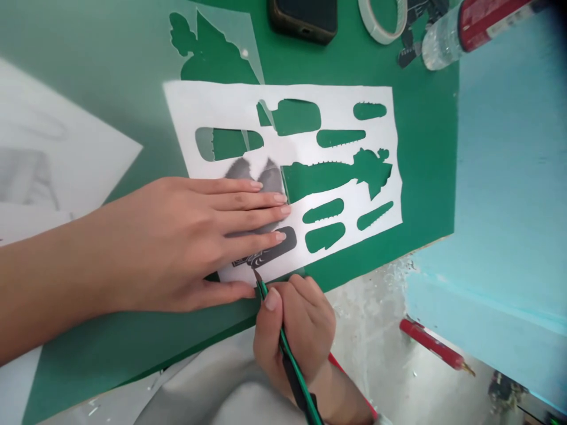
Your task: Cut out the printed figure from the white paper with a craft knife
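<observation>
My left hand lies flat with its fingers stretched over a white paper sheet, pressing on the part with dark printed shapes. Several cut-out openings in the sheet show the green tabletop through them. A clear plastic piece partly lies by my fingers, over grey printed shapes. My right hand grips a green and black craft knife. Its blade tip touches or is just above the sheet, by the lower edge of a dark rounded printed shape, close to my left thumb.
A clear plastic stencil sheet lies behind the paper. At the back are a dark phone-like device, a tape roll, dark cut scraps and a bottle with a red label. A red tube lies beyond the green table's edge.
</observation>
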Action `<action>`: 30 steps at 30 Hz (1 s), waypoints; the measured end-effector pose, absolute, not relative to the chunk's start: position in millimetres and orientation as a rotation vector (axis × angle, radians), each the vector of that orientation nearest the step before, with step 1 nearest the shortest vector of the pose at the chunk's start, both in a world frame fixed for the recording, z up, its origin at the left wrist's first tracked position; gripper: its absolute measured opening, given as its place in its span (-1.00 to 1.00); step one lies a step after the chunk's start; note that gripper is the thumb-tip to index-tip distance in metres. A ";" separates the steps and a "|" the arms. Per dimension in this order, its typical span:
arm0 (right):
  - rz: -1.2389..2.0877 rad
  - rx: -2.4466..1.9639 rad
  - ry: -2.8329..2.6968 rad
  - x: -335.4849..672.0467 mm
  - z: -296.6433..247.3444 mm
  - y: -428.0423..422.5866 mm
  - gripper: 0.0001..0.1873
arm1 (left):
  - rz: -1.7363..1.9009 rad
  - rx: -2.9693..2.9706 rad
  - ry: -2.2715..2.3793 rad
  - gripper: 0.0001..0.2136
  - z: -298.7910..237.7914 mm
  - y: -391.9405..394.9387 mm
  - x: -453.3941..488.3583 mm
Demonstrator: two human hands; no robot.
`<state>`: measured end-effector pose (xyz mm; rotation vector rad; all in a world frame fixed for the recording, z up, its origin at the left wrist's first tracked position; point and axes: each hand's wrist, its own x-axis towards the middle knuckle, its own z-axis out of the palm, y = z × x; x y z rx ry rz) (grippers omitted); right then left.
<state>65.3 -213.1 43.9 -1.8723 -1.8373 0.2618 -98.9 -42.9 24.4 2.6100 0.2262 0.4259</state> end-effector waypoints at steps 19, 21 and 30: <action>0.275 -1.859 -1.862 65.1 42.4 -214.8 -0.73 | 0.397 2.519 0.264 -0.48 28.3 -45.2 -99.2; 0.275 -1.859 -1.865 64.9 42.4 -214.7 -0.74 | 0.385 2.519 0.259 -0.48 28.5 -44.6 -99.5; 0.264 -1.909 -1.924 65.3 50.9 -209.2 -0.63 | 0.379 2.513 0.279 -0.47 28.4 -45.5 -100.3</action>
